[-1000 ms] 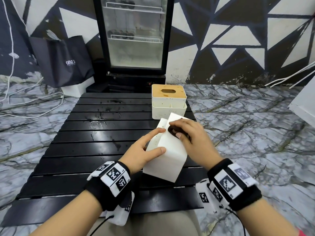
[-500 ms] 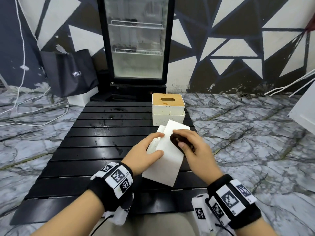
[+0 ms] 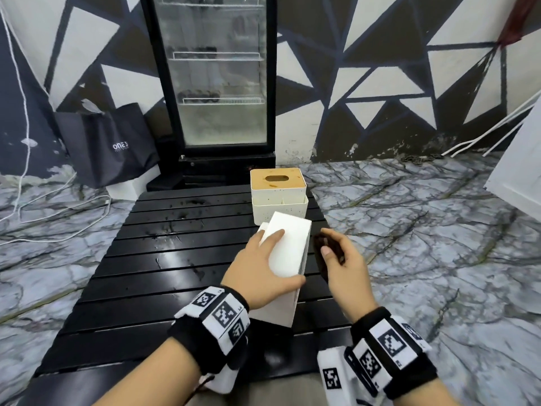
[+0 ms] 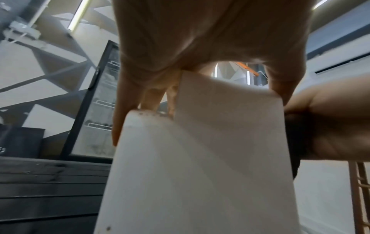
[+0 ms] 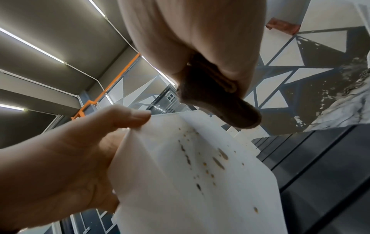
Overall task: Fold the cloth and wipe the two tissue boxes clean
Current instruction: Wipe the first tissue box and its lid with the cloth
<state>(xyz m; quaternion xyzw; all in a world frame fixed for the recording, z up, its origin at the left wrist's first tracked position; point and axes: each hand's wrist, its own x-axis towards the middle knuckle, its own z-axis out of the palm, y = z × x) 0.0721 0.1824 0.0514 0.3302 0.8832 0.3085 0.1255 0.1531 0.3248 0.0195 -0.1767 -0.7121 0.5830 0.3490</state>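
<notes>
A plain white tissue box (image 3: 288,253) stands tilted on the black slatted table (image 3: 164,259), brown specks on its side (image 5: 200,166). My left hand (image 3: 263,271) grips it from the top, fingers over the upper face and thumb round the near edge (image 4: 200,71). My right hand (image 3: 341,259) holds a folded dark brown cloth (image 3: 322,244) just right of the box, a small gap from its side; the cloth (image 5: 216,102) hangs above the box's upper corner. Behind stands a second white box with a wooden slotted lid (image 3: 278,194).
A glass-door fridge (image 3: 216,83) stands behind the table. A dark shopping bag (image 3: 108,145) and white cables (image 3: 52,206) lie on the marble floor at left. A white panel (image 3: 518,171) leans at the right edge.
My right hand with the cloth has come off the box's face and moved to the right of it. My left hand has shifted up over the box top. The head view has tilted up.
</notes>
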